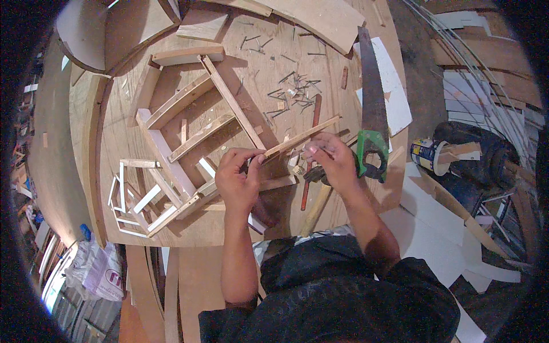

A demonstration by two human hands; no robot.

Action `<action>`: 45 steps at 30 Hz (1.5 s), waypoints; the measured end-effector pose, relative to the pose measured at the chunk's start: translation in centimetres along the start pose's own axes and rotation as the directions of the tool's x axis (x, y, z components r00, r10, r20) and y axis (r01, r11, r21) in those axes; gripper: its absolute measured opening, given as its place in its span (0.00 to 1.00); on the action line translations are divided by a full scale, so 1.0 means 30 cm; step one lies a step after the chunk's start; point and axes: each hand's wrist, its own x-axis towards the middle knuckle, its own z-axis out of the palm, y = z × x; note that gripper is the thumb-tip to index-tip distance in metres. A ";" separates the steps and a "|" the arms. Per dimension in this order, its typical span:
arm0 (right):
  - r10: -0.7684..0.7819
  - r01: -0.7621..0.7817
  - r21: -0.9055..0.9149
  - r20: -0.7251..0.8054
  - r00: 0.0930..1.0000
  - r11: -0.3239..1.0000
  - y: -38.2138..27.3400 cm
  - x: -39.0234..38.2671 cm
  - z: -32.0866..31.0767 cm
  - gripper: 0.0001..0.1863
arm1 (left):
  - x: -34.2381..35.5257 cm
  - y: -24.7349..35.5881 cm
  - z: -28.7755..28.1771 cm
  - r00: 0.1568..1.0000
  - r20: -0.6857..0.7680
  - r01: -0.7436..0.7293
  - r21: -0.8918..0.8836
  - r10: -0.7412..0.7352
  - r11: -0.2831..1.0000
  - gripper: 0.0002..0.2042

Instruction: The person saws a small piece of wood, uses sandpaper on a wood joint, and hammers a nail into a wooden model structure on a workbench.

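My left hand (237,174) is closed, pinching the near end of a thin wooden strip (300,137) that slants up to the right above the table. Just below the strip's middle, my right hand (334,160) has its thumb and fingertips drawn together; whatever is between them is too small to make out. Left of my hands lies a wooden frame (182,153) with crosspieces, and by its lower end a smaller framework of white and bare strips (148,200). Beneath my right hand is a hammer (316,211), its dark head partly hidden, beside a reddish-brown stick (305,195).
Loose nails (294,88) are scattered beyond the strip. A handsaw (373,91) with a green handle lies to the right, over a white board (394,97). Curved wooden panels (320,20) line the table's far edge. A tub (432,155) stands off to the right.
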 end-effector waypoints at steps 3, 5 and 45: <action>0.059 -0.063 0.097 0.045 0.997 0.993 -0.024 -0.025 0.017 0.15 | -0.003 -0.007 -0.003 1.000 0.001 -0.004 0.019 0.004 1.000 0.05; 0.038 -0.041 0.099 0.036 0.999 0.994 -0.010 -0.034 0.010 0.14 | -0.001 0.012 -0.009 0.999 0.027 0.036 0.023 -0.037 0.999 0.05; -0.414 0.308 -0.514 -0.103 0.904 0.801 -0.205 -0.104 0.041 0.10 | 0.002 -0.017 0.001 0.997 -0.034 -0.067 0.042 0.068 0.997 0.05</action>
